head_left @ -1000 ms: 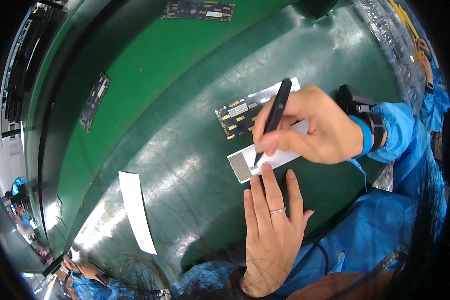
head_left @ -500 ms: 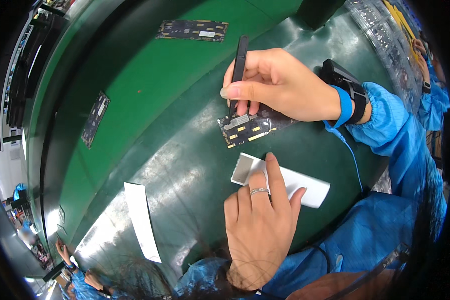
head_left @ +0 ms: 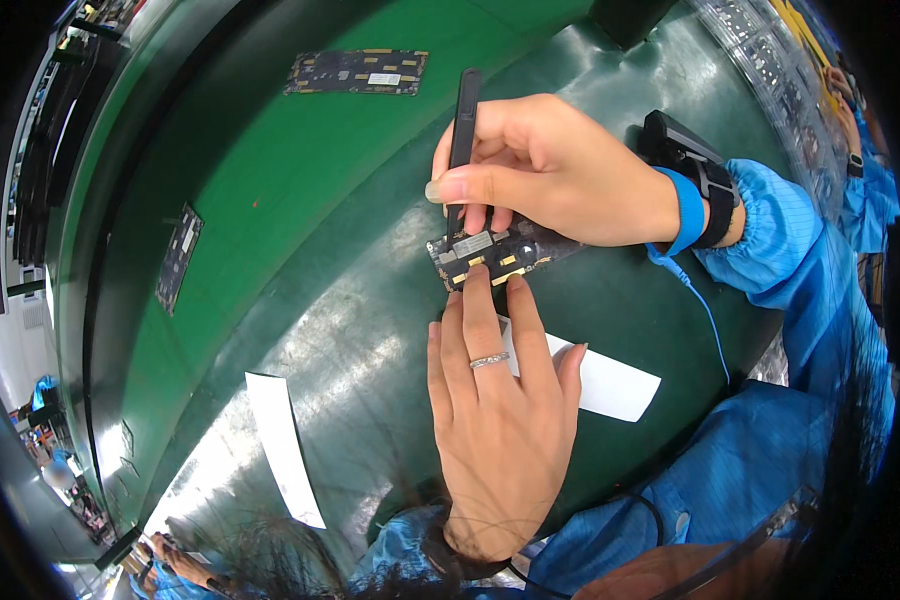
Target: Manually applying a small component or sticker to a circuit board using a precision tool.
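I wear bright blue sleeves with gathered cuffs. My right wrist carries a blue strap (head_left: 686, 210) with a thin cord and a black band; my left hand (head_left: 495, 420) bears a silver ring (head_left: 489, 360).

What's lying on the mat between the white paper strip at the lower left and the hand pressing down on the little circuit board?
Nothing: in the head view, only bare dark green mat lies between the white paper strip and the left hand steadying the small circuit board.
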